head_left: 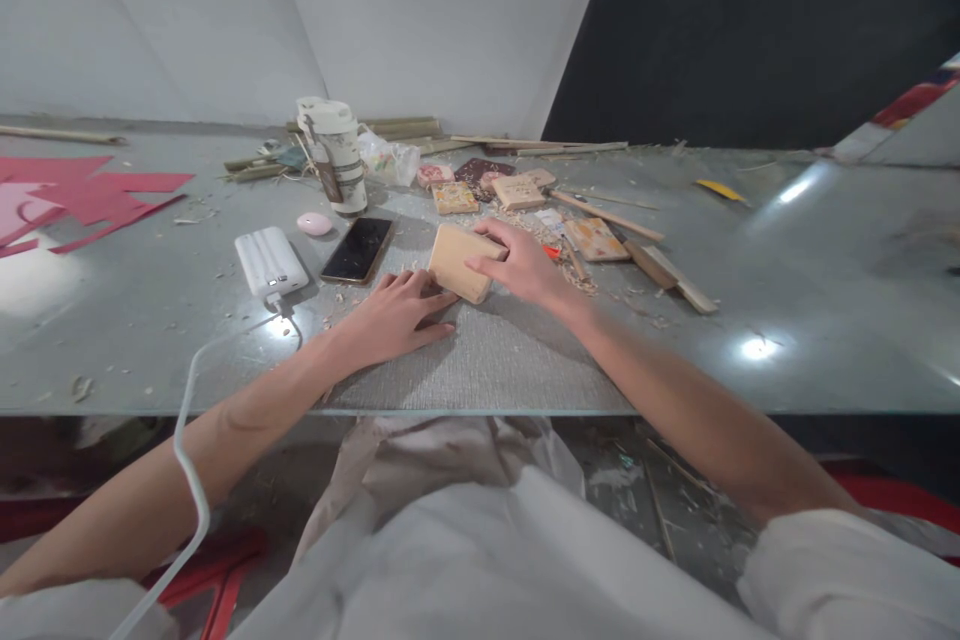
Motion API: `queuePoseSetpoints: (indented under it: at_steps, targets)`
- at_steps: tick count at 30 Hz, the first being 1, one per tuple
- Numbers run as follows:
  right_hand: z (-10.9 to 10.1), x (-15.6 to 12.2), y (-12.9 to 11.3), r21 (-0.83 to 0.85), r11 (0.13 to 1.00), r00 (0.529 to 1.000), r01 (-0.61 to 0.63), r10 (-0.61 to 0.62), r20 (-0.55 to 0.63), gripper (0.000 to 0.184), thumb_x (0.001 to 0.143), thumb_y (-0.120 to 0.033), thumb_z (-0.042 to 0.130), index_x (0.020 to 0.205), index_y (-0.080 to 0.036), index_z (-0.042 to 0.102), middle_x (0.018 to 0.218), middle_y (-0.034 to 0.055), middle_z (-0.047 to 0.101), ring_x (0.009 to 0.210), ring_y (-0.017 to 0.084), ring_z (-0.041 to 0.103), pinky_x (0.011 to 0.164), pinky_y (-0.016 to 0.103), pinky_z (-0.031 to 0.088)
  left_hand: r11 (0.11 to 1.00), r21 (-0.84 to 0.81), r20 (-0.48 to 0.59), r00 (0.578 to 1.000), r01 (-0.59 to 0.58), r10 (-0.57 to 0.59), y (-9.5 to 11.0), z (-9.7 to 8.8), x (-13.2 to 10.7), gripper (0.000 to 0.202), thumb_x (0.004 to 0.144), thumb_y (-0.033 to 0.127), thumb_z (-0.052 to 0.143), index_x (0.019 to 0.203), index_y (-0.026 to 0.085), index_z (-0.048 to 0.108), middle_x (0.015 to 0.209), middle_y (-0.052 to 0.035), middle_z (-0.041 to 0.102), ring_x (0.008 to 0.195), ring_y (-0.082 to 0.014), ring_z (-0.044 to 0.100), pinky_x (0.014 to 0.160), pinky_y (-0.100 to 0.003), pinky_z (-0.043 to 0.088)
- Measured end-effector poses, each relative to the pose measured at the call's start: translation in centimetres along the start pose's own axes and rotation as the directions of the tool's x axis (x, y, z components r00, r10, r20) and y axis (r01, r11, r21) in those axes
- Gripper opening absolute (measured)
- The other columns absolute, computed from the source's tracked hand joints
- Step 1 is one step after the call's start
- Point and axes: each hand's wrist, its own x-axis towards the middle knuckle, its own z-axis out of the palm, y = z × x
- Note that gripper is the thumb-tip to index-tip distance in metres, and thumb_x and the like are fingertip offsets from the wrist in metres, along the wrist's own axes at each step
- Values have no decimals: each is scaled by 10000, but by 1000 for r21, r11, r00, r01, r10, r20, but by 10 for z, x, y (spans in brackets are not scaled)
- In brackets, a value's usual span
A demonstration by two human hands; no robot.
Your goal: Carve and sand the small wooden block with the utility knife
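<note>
Fingers of your right hand (523,265) clasp the block (454,256) right of the phone (358,251), while your left hand (394,317), spread, rests at the block's edge, seemingly a steadying step whose next move calls for a firm clasp.

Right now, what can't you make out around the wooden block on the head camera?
All in the head view:
Wooden block: underside, turned away from the camera; right end, partly covered by the right hand.
Power bank: readout, too small to read.
Lidded cup: printing, too small to read.
White cable: far end, cut off by the bottom edge.
</note>
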Motion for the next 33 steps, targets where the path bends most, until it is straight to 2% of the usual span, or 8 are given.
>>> queuePoseSetpoints:
  at_steps: [6,14,17,22,29,33]
  targets:
    - [-1,0,-1,8,1000,1000,-1,1,21,305,870,-454,726,1096,-250,708,1158,66,760,1028,295,662,894,416,484,1000,3,14,1000,6,-6,1,-1,0,585,1138,559,494,1651,297,594,1369,-177,617,1224,-384,594,1078,-522,446]
    - [0,0,1,-37,999,1000,14,-13,29,258,891,-464,718,1031,-247,715,1022,37,742,921,266,643,815,390,459,999,-35,-15,1000,1,-2,0,0,0,565,1137,572,486,1625,321,621,1385,-166,616,1249,-384,585,1096,-526,437]
    - [0,0,2,-33,999,1000,15,-14,26,293,884,-466,723,1054,-229,727,1050,52,750,931,267,655,848,398,474,1000,-22,-6,1000,1,-1,1,0,0,565,1139,568,486,1625,314,624,1367,-167,621,1235,-384,587,1084,-523,442]
    - [1,1,4,-28,1000,1000,5,-5,-3,417,857,-493,741,1163,-210,756,1177,97,772,1067,320,688,957,434,507,1000,-20,11,1000,16,-15,2,-2,1,565,1136,558,507,1637,319,616,1362,-168,621,1224,-383,588,1078,-521,440]
    - [1,0,3,-22,1000,1000,-5,5,27,343,880,-466,730,1125,-228,754,1131,75,781,1017,303,693,937,435,520,1000,28,31,999,12,-13,3,-3,1,577,1141,557,496,1653,310,596,1366,-171,614,1220,-382,588,1067,-510,438]
    - [1,1,4,-43,999,1000,-4,5,14,377,873,-467,734,1157,-220,756,1165,93,793,1044,319,705,958,457,526,1000,9,16,1000,6,-6,2,-2,1,568,1139,568,498,1636,316,612,1379,-166,614,1224,-377,588,1064,-499,437]
